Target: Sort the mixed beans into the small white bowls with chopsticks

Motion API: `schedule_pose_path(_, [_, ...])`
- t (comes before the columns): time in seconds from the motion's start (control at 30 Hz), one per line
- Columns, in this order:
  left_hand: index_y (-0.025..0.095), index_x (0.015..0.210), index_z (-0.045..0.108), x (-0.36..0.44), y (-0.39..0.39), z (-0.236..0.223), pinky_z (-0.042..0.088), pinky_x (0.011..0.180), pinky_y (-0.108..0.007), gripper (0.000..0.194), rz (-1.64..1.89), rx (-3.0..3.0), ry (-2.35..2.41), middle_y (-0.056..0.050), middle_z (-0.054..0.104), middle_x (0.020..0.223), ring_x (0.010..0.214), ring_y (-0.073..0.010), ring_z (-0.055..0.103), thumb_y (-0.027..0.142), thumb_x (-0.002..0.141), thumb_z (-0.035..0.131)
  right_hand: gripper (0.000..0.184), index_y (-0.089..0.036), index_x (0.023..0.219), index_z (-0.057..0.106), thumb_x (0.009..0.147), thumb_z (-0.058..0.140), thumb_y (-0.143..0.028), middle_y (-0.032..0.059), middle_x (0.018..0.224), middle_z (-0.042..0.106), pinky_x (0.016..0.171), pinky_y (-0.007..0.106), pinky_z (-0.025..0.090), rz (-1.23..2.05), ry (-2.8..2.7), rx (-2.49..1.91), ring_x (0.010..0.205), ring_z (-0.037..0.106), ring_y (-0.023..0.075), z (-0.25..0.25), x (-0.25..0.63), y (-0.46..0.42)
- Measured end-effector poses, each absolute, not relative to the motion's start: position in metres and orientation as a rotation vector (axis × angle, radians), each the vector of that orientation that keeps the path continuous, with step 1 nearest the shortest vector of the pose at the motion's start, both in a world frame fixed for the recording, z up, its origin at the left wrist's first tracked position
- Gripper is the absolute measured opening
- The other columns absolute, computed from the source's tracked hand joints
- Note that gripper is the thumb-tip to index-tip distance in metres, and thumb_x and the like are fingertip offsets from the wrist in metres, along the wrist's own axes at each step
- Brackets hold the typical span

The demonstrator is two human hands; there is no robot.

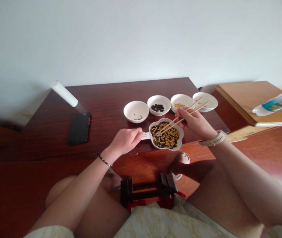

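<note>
My left hand [128, 139] is closed around the handle of a flower-shaped white dish [181, 140] with a purple edge. Mixed yellow, black and green beans [165, 136] fill it. In my right hand [193, 122] is a pair of wooden chopsticks [174, 122], their tips down among the beans. Behind the dish stand several white bowls in a row. The leftmost bowl [136, 107] has a few green beans, the second bowl [159, 99] black beans, the third bowl [180, 98] yellow beans. What the rightmost bowl [211, 102] holds is too small to tell.
A black phone [79, 129] lies on the dark wooden table [106, 105], left of the bowls. Behind it is a white cylinder [64, 94]. To the right, a plastic bottle [277, 102] rests over a light wooden cabinet [250, 91]. Below are my legs and a dark stool [148, 193].
</note>
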State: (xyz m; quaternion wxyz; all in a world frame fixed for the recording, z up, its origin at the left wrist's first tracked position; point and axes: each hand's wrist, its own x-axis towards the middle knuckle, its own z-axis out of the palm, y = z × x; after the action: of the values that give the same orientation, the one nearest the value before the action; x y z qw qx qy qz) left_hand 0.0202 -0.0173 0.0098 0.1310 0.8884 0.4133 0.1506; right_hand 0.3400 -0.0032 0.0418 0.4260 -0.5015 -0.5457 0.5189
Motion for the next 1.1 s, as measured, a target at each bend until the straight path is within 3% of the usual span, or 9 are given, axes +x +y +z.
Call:
schedule_pose_path(0.23, [0.022,0.09,0.059,0.02,-0.018,0.01,0.037,0.066,-0.03,0.041,0.429,2.591,1.2,-0.002,0.071,0.079,0.071,-0.0198,0.067,0.043,0.113,0.033,0.039,-0.02,0.082,0.059,0.106,0.054,-0.051,0.0004,0.059,0.053,0.047,0.023,0.033,1.226,-1.403,-1.235,0.051,0.045,0.0107,0.049,0.341,-0.005])
schedule_pose_path(0.53, [0.022,0.089,0.059,0.019,-0.018,0.01,0.036,0.065,-0.031,0.04,0.424,2.598,1.208,-0.001,0.07,0.078,0.07,-0.0195,0.067,0.043,0.113,0.033,0.036,-0.02,0.081,0.059,0.104,0.058,-0.047,-0.0004,0.064,0.05,0.045,0.023,0.029,1.222,-1.273,-1.179,0.052,0.041,0.0091,0.055,0.347,-0.003])
schedule_pose_path(0.67, [0.023,0.09,0.059,0.02,-0.017,0.01,0.036,0.064,-0.03,0.04,0.435,2.591,1.204,-0.001,0.071,0.078,0.069,-0.0193,0.067,0.042,0.112,0.033,0.03,-0.02,0.081,0.06,0.097,0.069,-0.044,0.0019,0.078,0.057,0.042,0.024,0.025,1.059,-1.124,-1.092,0.053,0.044,0.008,0.06,0.363,0.006])
schedule_pose_path(0.83, [0.022,0.088,0.06,0.02,-0.017,0.011,0.037,0.064,-0.03,0.04,0.439,2.58,1.2,-0.002,0.07,0.077,0.068,-0.0192,0.066,0.042,0.112,0.035,0.028,-0.02,0.076,0.059,0.092,0.074,-0.037,0.0044,0.076,0.056,0.042,0.029,0.016,0.793,-0.944,-1.004,0.053,0.044,0.0101,0.057,0.402,0.024])
schedule_pose_path(1.1, [0.022,0.089,0.059,0.021,-0.016,0.011,0.037,0.065,-0.029,0.038,0.437,2.555,1.193,-0.001,0.07,0.078,0.068,-0.0182,0.065,0.041,0.112,0.036,0.028,-0.024,0.077,0.059,0.096,0.07,-0.041,0.0069,0.076,0.058,0.045,0.03,0.019,0.671,-0.899,-1.044,0.056,0.043,0.0136,0.039,0.434,0.035])
